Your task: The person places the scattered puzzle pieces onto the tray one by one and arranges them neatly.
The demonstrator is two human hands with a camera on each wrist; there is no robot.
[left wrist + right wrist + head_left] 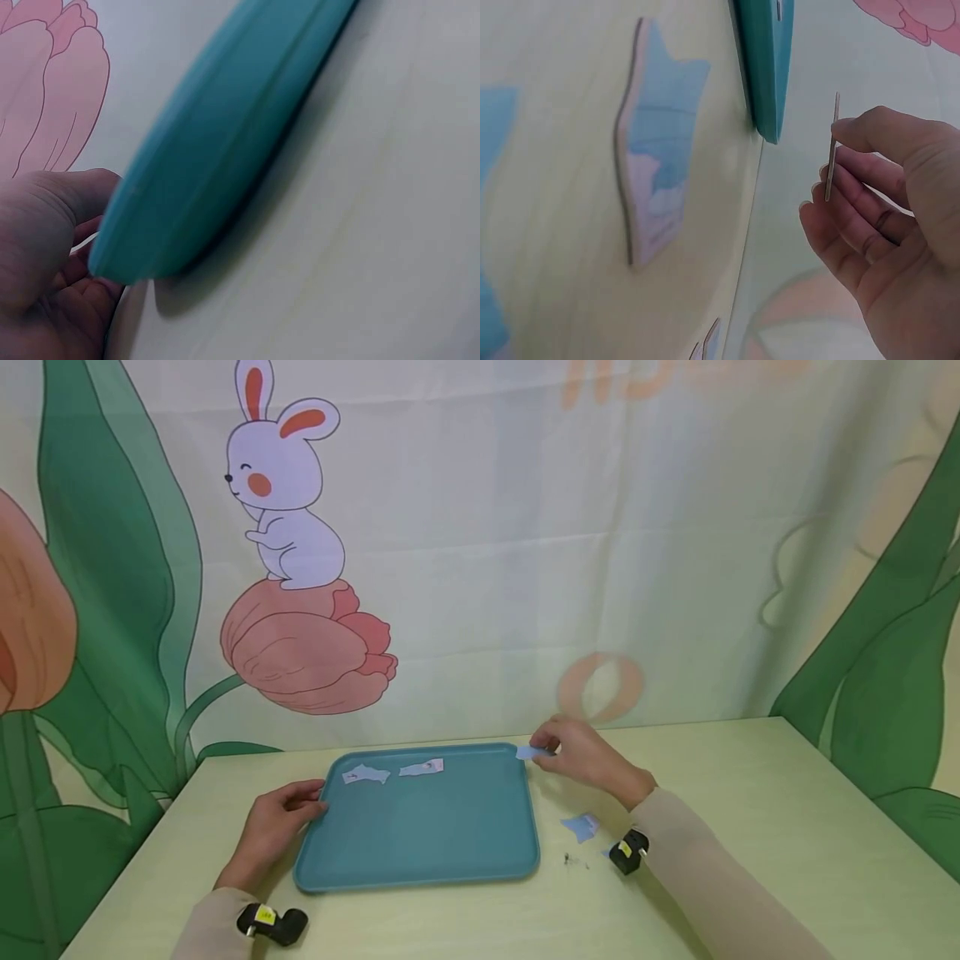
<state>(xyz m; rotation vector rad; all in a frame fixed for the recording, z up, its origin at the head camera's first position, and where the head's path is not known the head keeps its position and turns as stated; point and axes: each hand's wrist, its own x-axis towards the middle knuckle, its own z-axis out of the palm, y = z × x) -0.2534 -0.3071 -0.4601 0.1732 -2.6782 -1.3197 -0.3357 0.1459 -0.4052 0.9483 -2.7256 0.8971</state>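
Observation:
My left hand holds the left rim of a teal tray, its thumb against the edge in the left wrist view. Between thumb and fingers, my right hand pinches a thin, flat, light-blue puzzle piece at the tray's far right corner. The right wrist view shows this piece edge-on. Two wavy-edged puzzle pieces lie inside the tray near its far side, one at left and one beside it. Another blue puzzle piece rests on the table below my right hand.
Small dark specks lie on the pale table right of the tray. More blue pieces appear at the left of the right wrist view, partly cut off. A printed curtain hangs behind the table's far edge.

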